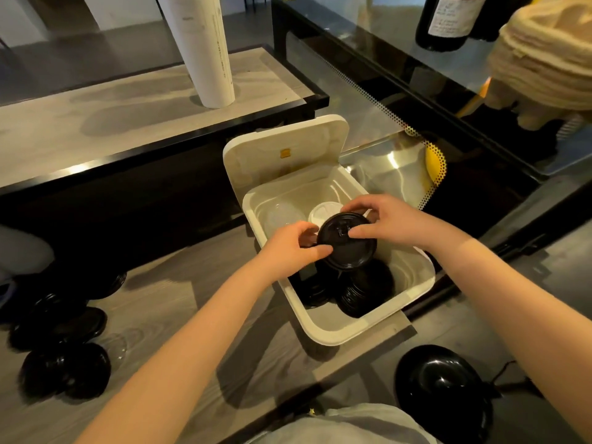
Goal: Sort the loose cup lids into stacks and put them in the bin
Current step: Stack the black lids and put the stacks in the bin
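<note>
Two hands are on what looks like a short stack of black lids (347, 241), held just above the open white bin (323, 330). The left hand (294, 245) pinches the near-left rim between thumb and curled fingers, while the right hand (387, 222) curls over the far side with a fingertip resting on top near the sip tab. These look like thin moulded plastic, so probably next to no weight, a bit springy, and glossy enough to slide off each other if the stack tips. Gripping at the rim from opposite sides seems the smart way to do it, since squeezing the middle would likely just flex the top lid and let the lower ones drop out. More black stacks (365, 293) already sit in the near end of the bin, with a white lid (323, 211) and some clear lids (282, 216) at the far end, so the sorting by colour appears well underway. Plenty of loose black lids (64, 347) wait on the desk (179, 315) off to the left, well apart from the bin.
</note>
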The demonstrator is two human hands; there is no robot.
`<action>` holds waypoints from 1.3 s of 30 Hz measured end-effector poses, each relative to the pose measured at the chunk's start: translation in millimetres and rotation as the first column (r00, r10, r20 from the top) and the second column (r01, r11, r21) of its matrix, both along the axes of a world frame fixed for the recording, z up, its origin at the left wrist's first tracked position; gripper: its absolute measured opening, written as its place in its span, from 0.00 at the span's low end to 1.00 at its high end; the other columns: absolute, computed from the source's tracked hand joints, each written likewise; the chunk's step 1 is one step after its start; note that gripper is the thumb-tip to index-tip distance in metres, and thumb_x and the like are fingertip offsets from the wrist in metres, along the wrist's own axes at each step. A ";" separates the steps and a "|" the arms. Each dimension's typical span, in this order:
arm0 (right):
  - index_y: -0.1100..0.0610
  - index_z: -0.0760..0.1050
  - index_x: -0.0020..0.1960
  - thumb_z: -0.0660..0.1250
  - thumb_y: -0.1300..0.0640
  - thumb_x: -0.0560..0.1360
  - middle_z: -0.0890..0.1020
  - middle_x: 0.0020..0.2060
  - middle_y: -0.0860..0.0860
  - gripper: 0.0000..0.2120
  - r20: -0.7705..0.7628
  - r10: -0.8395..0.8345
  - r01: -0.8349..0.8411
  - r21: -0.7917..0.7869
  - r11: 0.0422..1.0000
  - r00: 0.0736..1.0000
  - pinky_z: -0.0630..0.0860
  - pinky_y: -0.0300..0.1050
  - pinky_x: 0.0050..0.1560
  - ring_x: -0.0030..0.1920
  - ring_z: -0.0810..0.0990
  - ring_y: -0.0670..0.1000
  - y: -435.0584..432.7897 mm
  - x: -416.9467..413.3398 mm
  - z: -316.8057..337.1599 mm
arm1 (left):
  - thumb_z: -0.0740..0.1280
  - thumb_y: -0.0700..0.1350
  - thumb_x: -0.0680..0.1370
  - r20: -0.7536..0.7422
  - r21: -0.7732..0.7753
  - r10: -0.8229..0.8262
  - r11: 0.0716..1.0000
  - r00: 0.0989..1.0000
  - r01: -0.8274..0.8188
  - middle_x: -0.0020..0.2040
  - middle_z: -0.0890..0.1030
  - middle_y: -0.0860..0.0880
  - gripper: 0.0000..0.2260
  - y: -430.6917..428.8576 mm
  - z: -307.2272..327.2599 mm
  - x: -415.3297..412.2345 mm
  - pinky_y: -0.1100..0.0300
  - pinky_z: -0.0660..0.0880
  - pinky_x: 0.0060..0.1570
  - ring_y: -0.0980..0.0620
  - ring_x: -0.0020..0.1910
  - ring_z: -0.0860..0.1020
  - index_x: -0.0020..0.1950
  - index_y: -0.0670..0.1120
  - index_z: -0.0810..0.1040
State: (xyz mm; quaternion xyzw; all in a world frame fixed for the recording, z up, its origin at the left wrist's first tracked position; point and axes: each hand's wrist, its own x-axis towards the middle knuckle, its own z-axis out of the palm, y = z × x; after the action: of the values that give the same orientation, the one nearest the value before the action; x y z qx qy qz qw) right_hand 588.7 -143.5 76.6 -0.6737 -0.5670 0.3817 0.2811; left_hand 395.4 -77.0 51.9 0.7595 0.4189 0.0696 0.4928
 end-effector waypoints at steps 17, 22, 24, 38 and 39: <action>0.56 0.68 0.69 0.67 0.58 0.75 0.72 0.64 0.52 0.22 0.489 0.414 -0.170 -0.469 0.867 0.768 0.71 0.45 0.60 0.62 0.73 0.54 7.9 -5.9 -33.9 | 0.57 0.55 0.79 -0.664 0.508 -0.205 0.582 0.719 0.635 0.50 0.77 0.48 0.16 -9.0 -26.5 -2.3 0.55 0.65 0.52 0.47 0.49 0.76 0.52 0.45 0.75; 0.54 0.68 0.68 0.64 0.62 0.75 0.71 0.64 0.53 0.22 0.548 0.361 -0.175 -0.362 0.915 0.754 0.69 0.44 0.61 0.62 0.72 0.53 -1.9 -5.0 -42.9 | 0.56 0.56 0.80 -0.711 0.441 -0.205 0.615 0.672 0.654 0.46 0.76 0.49 0.15 -10.4 -22.4 -0.7 0.52 0.62 0.60 0.47 0.49 0.76 0.51 0.46 0.75; 0.54 0.66 0.71 0.64 0.62 0.75 0.70 0.67 0.52 0.25 0.521 0.334 -0.185 -0.317 0.930 0.786 0.67 0.43 0.64 0.65 0.70 0.52 -7.4 -6.5 -40.2 | 0.55 0.56 0.80 -0.724 0.426 -0.210 0.613 0.657 0.665 0.46 0.77 0.49 0.16 -11.2 -22.1 0.2 0.53 0.62 0.58 0.48 0.49 0.76 0.51 0.47 0.75; 0.50 0.69 0.68 0.70 0.43 0.71 0.76 0.60 0.49 0.28 0.699 0.362 -0.161 -0.338 0.927 0.617 0.77 0.51 0.52 0.58 0.76 0.53 -25.9 -24.4 -49.0 | 0.53 0.56 0.80 -0.766 0.367 -0.227 0.614 0.602 0.699 0.45 0.78 0.49 0.17 -10.3 -20.7 2.2 0.54 0.64 0.53 0.48 0.45 0.75 0.51 0.47 0.76; 0.49 0.69 0.68 0.69 0.42 0.71 0.76 0.61 0.49 0.28 0.704 0.356 -0.155 -0.335 0.930 0.614 0.77 0.51 0.52 0.58 0.76 0.53 -26.1 -24.0 -50.4 | 0.54 0.56 0.80 -0.763 0.369 -0.226 0.617 0.606 0.695 0.44 0.77 0.49 0.17 -10.6 -20.0 2.3 0.54 0.64 0.53 0.49 0.44 0.74 0.51 0.47 0.75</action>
State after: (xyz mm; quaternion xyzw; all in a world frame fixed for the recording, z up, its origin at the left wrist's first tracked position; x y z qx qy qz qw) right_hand 564.7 -169.6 26.2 -0.7108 -0.6719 0.1692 -0.1214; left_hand 397.7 -87.6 31.9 0.9373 0.2839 -0.2004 0.0261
